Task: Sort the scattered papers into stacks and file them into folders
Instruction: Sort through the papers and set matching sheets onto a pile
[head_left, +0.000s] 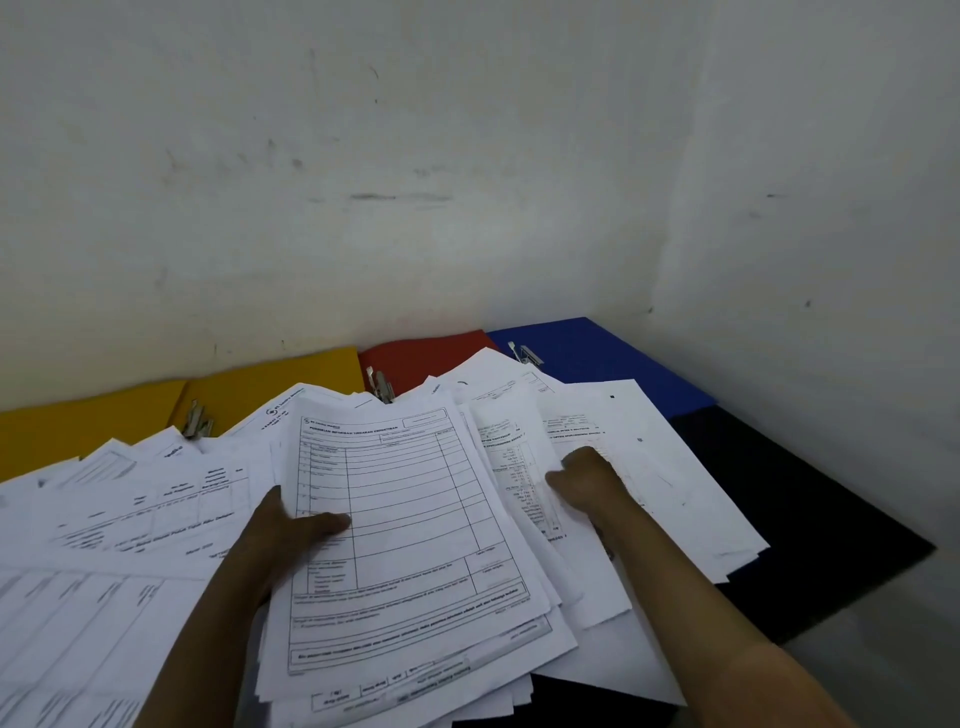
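A: Where are the papers (156, 519)?
B: Spread wide, overlapping the far yellow folder (270, 384), red folder (415, 358) and blue folder (597, 353).
A: The hands?
B: Left hand (291, 535) grips a sheaf (410, 519), thumb on top. Right hand (582, 478) rests on sheets; its fingers look curled, unclear.

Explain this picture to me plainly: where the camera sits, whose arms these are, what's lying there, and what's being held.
There is no machine: a person wears one camera on the head, looking down at their own bare arms. The left hand grips a sheaf of printed forms, thumb on top. The right hand rests on loose papers further right. More sheets lie scattered to the left. Behind, against the wall, lie open folders: yellow, red and blue, each with a metal clip, on a dark surface.
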